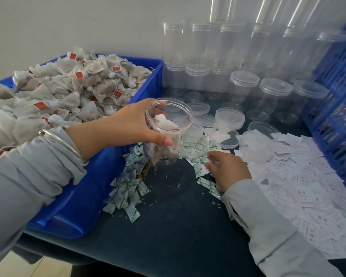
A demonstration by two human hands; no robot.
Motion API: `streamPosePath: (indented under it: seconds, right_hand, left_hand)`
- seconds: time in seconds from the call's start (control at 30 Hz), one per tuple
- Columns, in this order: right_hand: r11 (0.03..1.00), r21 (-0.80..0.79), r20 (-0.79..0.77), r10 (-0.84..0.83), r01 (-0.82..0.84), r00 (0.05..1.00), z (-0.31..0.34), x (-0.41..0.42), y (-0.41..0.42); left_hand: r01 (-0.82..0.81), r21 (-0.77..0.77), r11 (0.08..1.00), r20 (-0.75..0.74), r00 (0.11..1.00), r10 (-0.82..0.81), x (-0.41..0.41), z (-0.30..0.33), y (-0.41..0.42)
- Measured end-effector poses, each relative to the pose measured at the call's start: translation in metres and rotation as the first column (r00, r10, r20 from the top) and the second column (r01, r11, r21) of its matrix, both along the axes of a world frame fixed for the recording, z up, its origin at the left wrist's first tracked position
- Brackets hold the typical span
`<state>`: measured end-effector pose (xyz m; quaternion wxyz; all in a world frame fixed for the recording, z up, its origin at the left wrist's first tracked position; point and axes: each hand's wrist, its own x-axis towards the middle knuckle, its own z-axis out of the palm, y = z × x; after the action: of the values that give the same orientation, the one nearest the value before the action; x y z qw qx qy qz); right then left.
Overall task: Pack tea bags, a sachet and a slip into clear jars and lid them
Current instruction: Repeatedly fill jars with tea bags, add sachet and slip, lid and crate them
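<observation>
Left hand [140,124] grips clear plastic jar [167,132], part-filled with tea bags, above dark counter [178,226] | Right hand [226,168], at jar's 4 o'clock, fingers spread on green-white sachets [200,168] | Advice: pinch one sachet only, keep jar mouth upright.

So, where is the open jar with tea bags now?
In the head view, centre: the left hand holds the jar beside the blue bin, above the sachets.
</observation>
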<state>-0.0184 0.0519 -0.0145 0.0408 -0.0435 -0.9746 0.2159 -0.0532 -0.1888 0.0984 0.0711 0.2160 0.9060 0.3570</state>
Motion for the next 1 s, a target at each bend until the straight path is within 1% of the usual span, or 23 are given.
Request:
streamPosePath:
  seconds: [0.13,0.3,0.4,0.47,0.53,0.6,0.7,0.77,0.8,0.83,0.93,1.0]
  right_hand:
    - [1.0,-0.031,-0.029,-0.008,0.007,1.0,-0.002,0.001,0.002]
    - [0.993,-0.12,-0.132,-0.034,0.018,0.991,-0.006,0.007,0.004]
    - [0.976,-0.211,-0.329,-0.117,0.048,0.937,-0.001,0.014,0.007]
    - [0.956,-0.289,-0.447,-0.188,0.058,0.874,0.012,0.018,0.008]
    - [0.937,-0.349,-0.555,-0.223,0.02,0.802,0.031,0.02,0.004]
    - [0.935,-0.35,-0.663,-0.202,-0.06,0.721,0.055,0.022,-0.007]
    - [0.92,-0.332,-0.773,-0.137,-0.21,0.62,0.088,0.022,-0.029]
    - [0.921,-0.258,-0.826,-0.054,-0.292,0.561,0.103,0.019,-0.044]
    - [0.923,-0.213,-0.837,-0.003,-0.321,0.548,0.107,0.018,-0.05]
    - [0.923,-0.179,-0.832,0.044,-0.341,0.554,0.109,0.015,-0.055]
    - [0.923,-0.116,-0.768,0.15,-0.366,0.622,0.107,0.009,-0.062]
    - [0.924,-0.115,-0.745,0.163,-0.364,0.647,0.103,0.007,-0.06]
  left_hand:
    - [0.004,-0.006,1.0,0.007,1.0,-0.003,0.0,0.0,0.0]
    - [-0.012,-0.022,1.0,0.001,1.0,0.012,0.001,0.001,0.0]
    - [-0.017,-0.038,0.999,-0.006,1.0,0.016,0.001,0.001,0.001]
    - [-0.01,-0.023,1.0,0.006,1.0,0.011,0.001,0.002,0.002]
    - [-0.001,-0.016,1.0,0.005,1.0,0.001,0.002,0.003,0.001]
    - [0.016,-0.015,1.0,-0.003,1.0,-0.016,0.003,0.004,0.001]
    - [0.027,-0.02,0.999,-0.003,1.0,-0.027,0.003,0.004,0.001]
    - [0.033,-0.036,0.999,-0.017,0.999,-0.034,0.003,0.003,0.001]
    - [0.035,-0.039,0.999,-0.027,0.999,-0.036,0.003,0.002,0.001]
    - [0.038,-0.033,0.999,-0.034,0.999,-0.039,0.003,0.002,0.0]
    - [0.053,0.007,0.999,-0.029,0.998,-0.053,0.002,0.002,0.0]
    - [0.055,0.017,0.998,-0.027,0.998,-0.055,0.002,0.002,0.001]
